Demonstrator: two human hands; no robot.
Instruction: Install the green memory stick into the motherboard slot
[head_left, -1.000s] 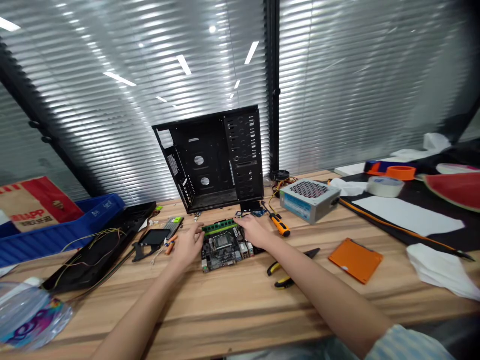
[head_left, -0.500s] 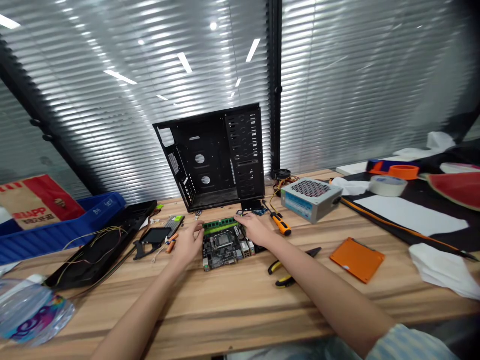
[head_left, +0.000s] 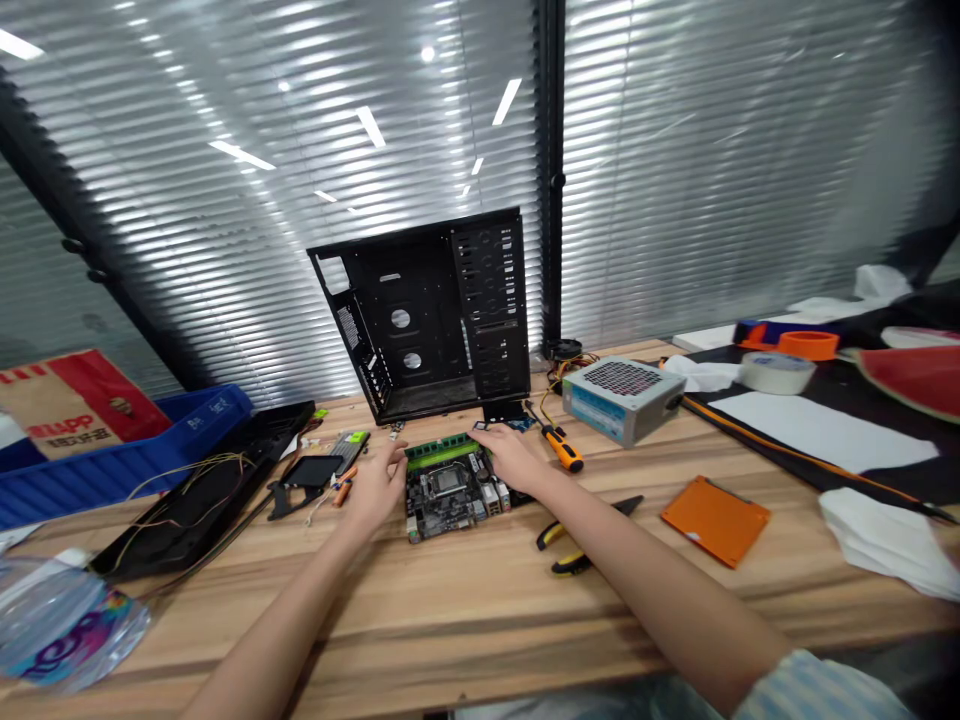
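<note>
A small dark motherboard (head_left: 450, 492) lies on the wooden table (head_left: 465, 610), with a green memory stick (head_left: 441, 451) standing in the slot along its far edge. My left hand (head_left: 377, 484) rests at the board's left side, fingertips reaching the left end of the stick. My right hand (head_left: 511, 456) lies at the board's right side, fingers extended onto the right end of the stick. Both hands press on it rather than wrap it.
An open black computer case (head_left: 431, 315) stands behind the board. A power supply (head_left: 620, 398), an orange-handled screwdriver (head_left: 559, 446), pliers (head_left: 574, 545) and an orange plate (head_left: 715, 519) lie to the right. A black side panel with wires (head_left: 202, 490) and a blue bin (head_left: 120, 455) sit left.
The view has shifted slightly. Both hands stay at the ends of the memory stick with barely any movement.
</note>
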